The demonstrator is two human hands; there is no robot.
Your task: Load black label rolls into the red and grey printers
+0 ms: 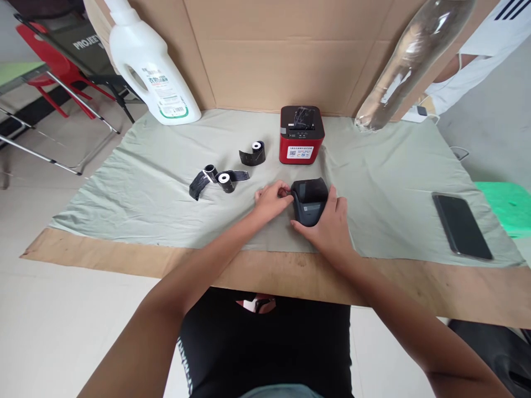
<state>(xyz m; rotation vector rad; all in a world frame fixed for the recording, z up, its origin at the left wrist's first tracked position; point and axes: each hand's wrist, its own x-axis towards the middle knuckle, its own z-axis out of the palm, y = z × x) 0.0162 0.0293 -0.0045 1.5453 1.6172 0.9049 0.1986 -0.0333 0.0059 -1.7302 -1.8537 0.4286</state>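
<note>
A small black portable printer (307, 213) sits on the grey-green cloth in front of me, a strip of dark paper (312, 189) curling up from its top. My right hand (329, 224) grips it from the right, thumb along the near edge and fingers on the far right side. Against its upper left side, the curled fingertips of my left hand (274, 198) press close together; exactly what they pinch is partly hidden. Beyond it stands a red and black box-shaped printer (302, 138). Left of both lie black paper rolls: one by itself (254, 155) and a close pair (226, 182).
At the back left is a white detergent bottle (155, 72); a large clear plastic bottle (409, 66) leans at the back right. Cardboard (269, 61) walls the far edge. A phone (462, 225) lies at right. Someone in a white sleeve (483, 58) is behind the cardboard.
</note>
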